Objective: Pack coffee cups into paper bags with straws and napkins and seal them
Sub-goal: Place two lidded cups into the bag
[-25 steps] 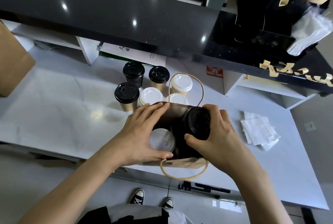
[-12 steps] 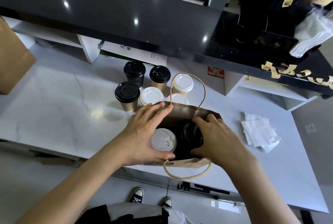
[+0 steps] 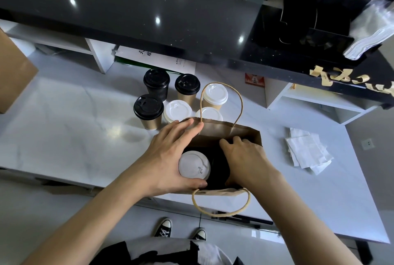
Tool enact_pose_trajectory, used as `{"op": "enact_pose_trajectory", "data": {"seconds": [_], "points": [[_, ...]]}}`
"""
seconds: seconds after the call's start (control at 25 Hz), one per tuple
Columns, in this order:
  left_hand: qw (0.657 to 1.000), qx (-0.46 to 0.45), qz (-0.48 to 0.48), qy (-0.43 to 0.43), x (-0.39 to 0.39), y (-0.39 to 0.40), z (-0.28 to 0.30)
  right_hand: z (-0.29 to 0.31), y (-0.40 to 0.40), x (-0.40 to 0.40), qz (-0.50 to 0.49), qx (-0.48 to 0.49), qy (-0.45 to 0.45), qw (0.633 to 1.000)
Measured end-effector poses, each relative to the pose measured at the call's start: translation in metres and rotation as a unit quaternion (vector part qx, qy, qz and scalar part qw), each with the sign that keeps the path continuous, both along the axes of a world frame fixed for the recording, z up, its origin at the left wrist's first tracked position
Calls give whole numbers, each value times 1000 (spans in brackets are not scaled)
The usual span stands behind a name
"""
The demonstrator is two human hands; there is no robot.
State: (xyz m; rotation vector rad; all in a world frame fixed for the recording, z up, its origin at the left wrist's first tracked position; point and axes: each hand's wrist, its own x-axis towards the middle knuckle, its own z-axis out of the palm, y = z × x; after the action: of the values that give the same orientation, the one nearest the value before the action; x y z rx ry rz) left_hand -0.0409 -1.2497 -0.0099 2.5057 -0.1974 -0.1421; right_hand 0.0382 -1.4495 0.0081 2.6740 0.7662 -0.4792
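Brown kraft paper bag (image 3: pixel 221 129). Inside: white lid (image 3: pixel 194 165). Behind it: three black lids (image 3: pixel 148 107), three white lids (image 3: pixel 177 111). White marbled surface (image 3: pixel 64 128). White napkins (image 3: pixel 307 150). Black glossy counter (image 3: pixel 128 9).

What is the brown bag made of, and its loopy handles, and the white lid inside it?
The bag looks like matte brown kraft paper: dull, creased, with a folded rim. Its handles seem to be twisted paper cord, the same tan. The white lid is probably plastic: smooth, moulded, with a faint sheen.
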Motion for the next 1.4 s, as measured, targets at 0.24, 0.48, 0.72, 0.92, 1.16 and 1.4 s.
{"op": "enact_pose_trajectory", "data": {"seconds": [0.24, 0.48, 0.72, 0.92, 1.16, 1.4], "points": [[1000, -8, 0, 1, -1, 1, 1, -11, 11, -8, 14, -23, -16, 1000], [1000, -4, -5, -2, 0, 1, -1, -17, 10, -5, 2, -18, 3, 1000], [1000, -16, -11, -5, -2, 1, -3, -17, 5, -9, -22, -12, 16, 1000], [1000, -24, -15, -8, -3, 1, -5, -8, -5, -15, -47, 53, 31, 997], [999, -22, -32, -11, -2, 1, -8, 10, -23, -22, -55, 246, -33, 967], [999, -10, -41, -21, 3, 1, -9, 1, -61, -38, -217, 366, -140, 894]]}}
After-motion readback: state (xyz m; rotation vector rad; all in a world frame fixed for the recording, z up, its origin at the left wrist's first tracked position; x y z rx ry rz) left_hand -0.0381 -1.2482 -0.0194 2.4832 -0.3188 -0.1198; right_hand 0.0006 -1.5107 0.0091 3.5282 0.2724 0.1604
